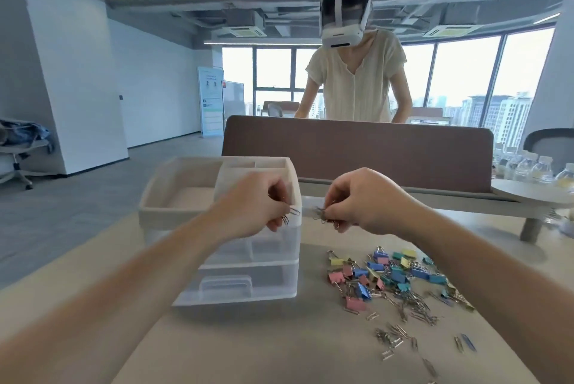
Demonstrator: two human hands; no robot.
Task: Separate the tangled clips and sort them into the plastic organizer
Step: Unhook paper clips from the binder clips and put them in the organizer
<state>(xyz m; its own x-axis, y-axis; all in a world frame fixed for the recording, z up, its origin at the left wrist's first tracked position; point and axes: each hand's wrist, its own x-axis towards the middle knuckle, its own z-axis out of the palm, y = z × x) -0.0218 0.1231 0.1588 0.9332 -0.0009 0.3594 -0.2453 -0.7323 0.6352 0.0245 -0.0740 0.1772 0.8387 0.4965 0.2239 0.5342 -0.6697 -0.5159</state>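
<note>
We look down over 2 bare forearms raised above a beige tabletop [279, 337], both hands working at the level of the plastic organizer's top edge. The left hand [257, 203] holds its grip pinched closed on a small cluster of paper clips [290, 215], one silver loop jutting out to the right just in front of the organizer's corner. The right hand [360, 200] holds its grip closed on a second small tangle of metal clips [323, 216], with one loop hanging below the fingertips. The 2 clusters sit near each other with a narrow gap between them, and we cannot tell whether any wire still links them. The clear plastic organizer [248, 278] stands on the tabletop below and behind the left hand, showing 2 stacked front drawers, the lower one with a moulded handle, and open compartments on top; a shallow open tray [174, 194] adjoins it on the left. To the right of the organizer, under the right forearm, the mixed pile of clips [394, 278] lies spread on the tabletop: pink, blue, yellow and teal binder clips toward the back, silver paper clips scattered nearer to us. Beyond a brown divider panel [357, 150], a second person [354, 85] in a pale short-sleeved top wears a white headset and leans forward. Water bottles [528, 169] stand at the far right.
</note>
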